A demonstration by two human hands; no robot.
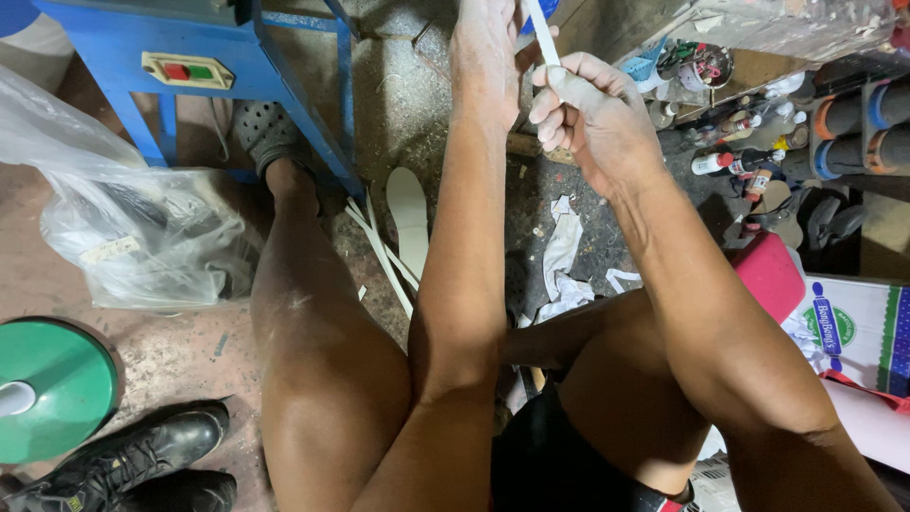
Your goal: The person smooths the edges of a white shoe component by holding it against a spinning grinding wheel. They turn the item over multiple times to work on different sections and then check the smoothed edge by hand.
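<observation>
The right hand (592, 114) has its grip pinched around a thin white strip (543, 33), which runs up and slightly left, far end leaving the frame. The left hand (485, 47) lies just beside it; its grip cannot be told.

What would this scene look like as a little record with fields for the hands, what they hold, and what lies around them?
Right hand: closed around a thin white strip
Left hand: raised beside the strip, fingers out of view
Floor below: white sole-shaped piece, loose white strips
Left side: blue metal stand, clear plastic bag, green disc, black shoes
Right side: small bottles
</observation>
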